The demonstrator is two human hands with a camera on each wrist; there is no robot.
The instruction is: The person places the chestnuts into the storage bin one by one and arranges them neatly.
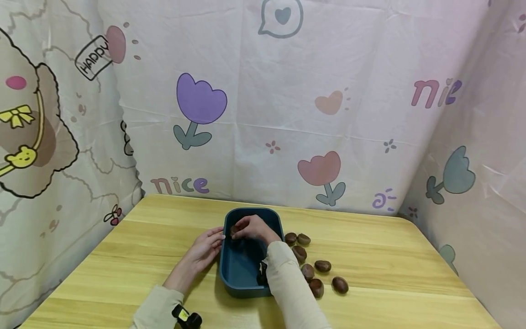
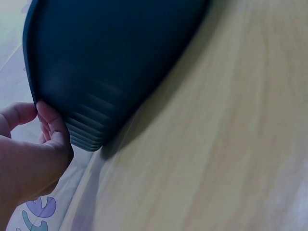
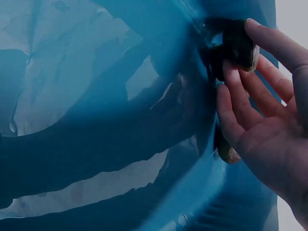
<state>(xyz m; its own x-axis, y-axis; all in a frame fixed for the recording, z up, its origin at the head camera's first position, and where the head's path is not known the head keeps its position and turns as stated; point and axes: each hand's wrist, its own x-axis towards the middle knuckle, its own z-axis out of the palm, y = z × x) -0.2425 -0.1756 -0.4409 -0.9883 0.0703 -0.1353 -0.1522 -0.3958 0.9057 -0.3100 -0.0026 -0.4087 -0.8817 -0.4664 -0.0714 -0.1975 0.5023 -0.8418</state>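
Observation:
My right hand (image 1: 255, 228) reaches into a dark blue rectangular container (image 1: 242, 294) and pinches a brown chestnut (image 3: 239, 45) between thumb and fingers, close to the far left end. In the right wrist view another chestnut (image 3: 226, 148) lies beside the fingers, partly hidden behind them. At the container's left side, my left hand (image 1: 205, 249) holds the rim with its fingertips; the left wrist view shows its thumb and fingers meeting at the edge of the wall.
Several loose chestnuts (image 1: 322, 266) lie on the wooden table (image 1: 390, 260) along the container's right side, some near my right forearm. A printed cloth (image 1: 263, 137) hangs behind the table and at both sides.

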